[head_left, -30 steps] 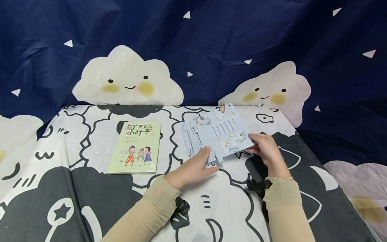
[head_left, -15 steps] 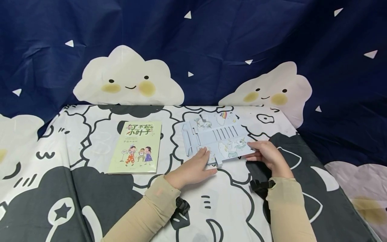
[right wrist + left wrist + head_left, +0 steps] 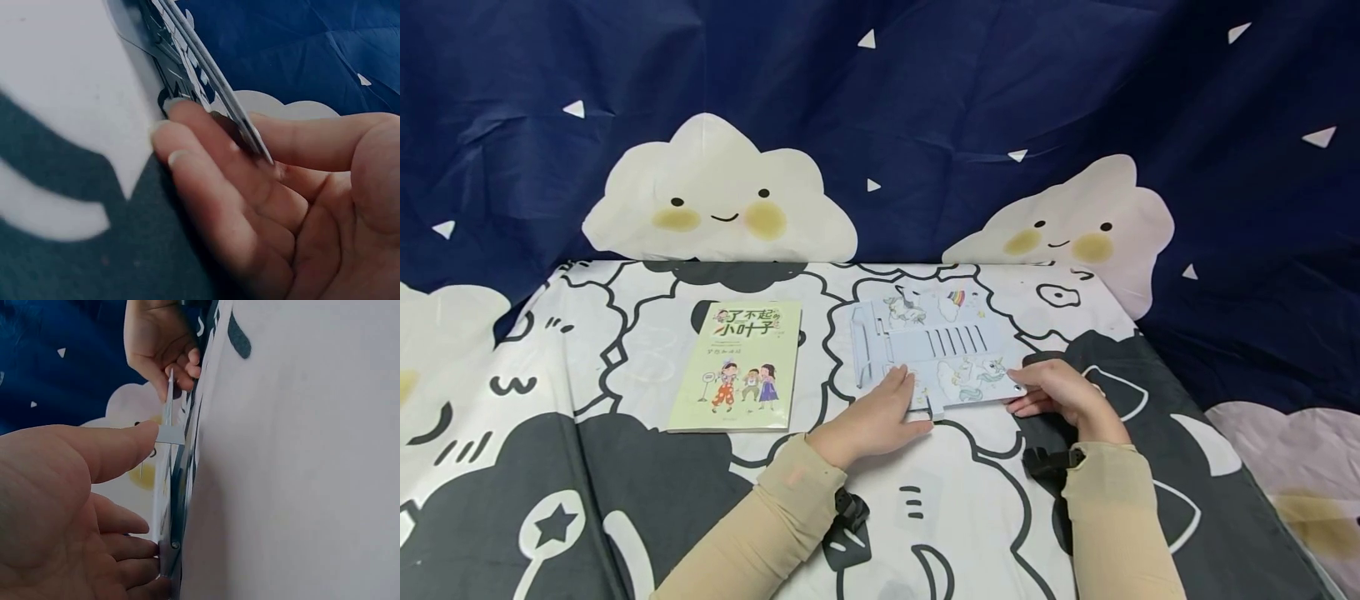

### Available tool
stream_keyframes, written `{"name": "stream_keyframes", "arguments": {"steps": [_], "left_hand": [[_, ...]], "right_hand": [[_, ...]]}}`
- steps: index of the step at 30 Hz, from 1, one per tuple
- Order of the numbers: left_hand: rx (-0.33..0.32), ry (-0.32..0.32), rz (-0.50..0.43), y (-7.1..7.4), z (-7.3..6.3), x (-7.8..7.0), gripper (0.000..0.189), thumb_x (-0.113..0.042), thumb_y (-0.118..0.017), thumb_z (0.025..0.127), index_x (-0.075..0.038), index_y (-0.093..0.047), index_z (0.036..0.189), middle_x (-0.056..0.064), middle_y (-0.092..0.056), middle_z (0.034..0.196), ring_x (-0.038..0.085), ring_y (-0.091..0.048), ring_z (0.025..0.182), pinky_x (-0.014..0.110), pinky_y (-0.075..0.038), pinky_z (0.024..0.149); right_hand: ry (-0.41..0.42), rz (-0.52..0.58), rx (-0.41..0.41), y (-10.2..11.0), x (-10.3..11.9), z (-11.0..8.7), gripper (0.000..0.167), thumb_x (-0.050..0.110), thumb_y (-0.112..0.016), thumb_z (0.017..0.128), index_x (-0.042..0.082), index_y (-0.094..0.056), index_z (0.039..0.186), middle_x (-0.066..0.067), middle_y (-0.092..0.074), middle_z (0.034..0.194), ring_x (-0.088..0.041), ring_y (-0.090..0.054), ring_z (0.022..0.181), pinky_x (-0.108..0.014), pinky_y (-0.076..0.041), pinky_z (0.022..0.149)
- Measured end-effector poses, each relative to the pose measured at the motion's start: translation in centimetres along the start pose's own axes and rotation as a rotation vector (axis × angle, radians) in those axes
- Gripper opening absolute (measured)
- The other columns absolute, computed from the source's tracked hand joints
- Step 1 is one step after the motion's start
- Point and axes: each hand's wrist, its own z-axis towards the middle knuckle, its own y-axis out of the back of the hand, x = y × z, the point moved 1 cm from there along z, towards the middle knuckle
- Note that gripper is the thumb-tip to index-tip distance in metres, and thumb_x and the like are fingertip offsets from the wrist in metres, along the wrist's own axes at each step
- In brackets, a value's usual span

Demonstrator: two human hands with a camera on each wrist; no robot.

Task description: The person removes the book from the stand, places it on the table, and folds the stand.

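A light blue folding book stand (image 3: 958, 346) with unicorn and rainbow prints lies nearly flat on the patterned cloth in the head view. My right hand (image 3: 1063, 396) pinches its near right corner, thumb above and fingers beneath; the right wrist view shows the panel edge (image 3: 215, 78) between thumb and fingers, with the fingertips close to the cloth. Over the near left part rests my left hand (image 3: 872, 421), its fingers fairly straight on top. From the left wrist side, the left thumb (image 3: 122, 447) touches beside a small tab (image 3: 170, 434), and a narrow gap shows under the panel.
A pale green book (image 3: 735, 367) with cartoon figures on its cover lies left of the stand. The table is covered by a black-and-white printed cloth (image 3: 917, 533). Behind it hangs a dark blue curtain (image 3: 917, 92) with cloud faces.
The right hand has lowered the raised right side of the book stand toward the cloth, moving down and slightly nearer. The left hand has stayed almost in place, and the green book has not moved.
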Motion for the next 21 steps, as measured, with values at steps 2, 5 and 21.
{"name": "stream_keyframes", "arguments": {"steps": [2, 5, 21], "left_hand": [[-0.001, 0.003, 0.013, 0.03, -0.04, 0.06, 0.08, -0.042, -0.056, 0.099, 0.007, -0.024, 0.153, 0.021, -0.014, 0.164, 0.031, -0.013, 0.154, 0.04, -0.017, 0.125], [-0.001, 0.003, 0.024, 0.07, -0.06, 0.17, 0.08, -0.043, -0.055, 0.099, 0.007, -0.024, 0.153, 0.021, -0.014, 0.164, 0.031, -0.013, 0.154, 0.039, -0.017, 0.125], [0.002, 0.005, 0.014, 0.2, -0.17, 0.29, 0.079, -0.043, -0.055, 0.099, 0.006, -0.024, 0.154, 0.021, -0.013, 0.165, 0.03, -0.011, 0.154, 0.04, -0.016, 0.125]], "right_hand": [[-0.006, -0.03, 0.004, -0.03, -0.01, -0.05, 0.044, 0.02, -0.052, 0.101, -0.018, -0.051, 0.123, -0.006, -0.074, 0.081, -0.013, -0.073, 0.069, -0.027, -0.061, 0.068], [-0.015, -0.086, 0.012, -0.05, -0.05, -0.11, 0.045, 0.022, -0.053, 0.101, -0.018, -0.053, 0.122, -0.004, -0.074, 0.076, -0.01, -0.07, 0.063, -0.025, -0.06, 0.063], [-0.032, -0.199, 0.014, -0.31, -0.08, -0.29, 0.05, 0.028, -0.056, 0.1, -0.015, -0.057, 0.124, 0.0, -0.07, 0.065, -0.006, -0.063, 0.051, -0.024, -0.057, 0.053]]}}
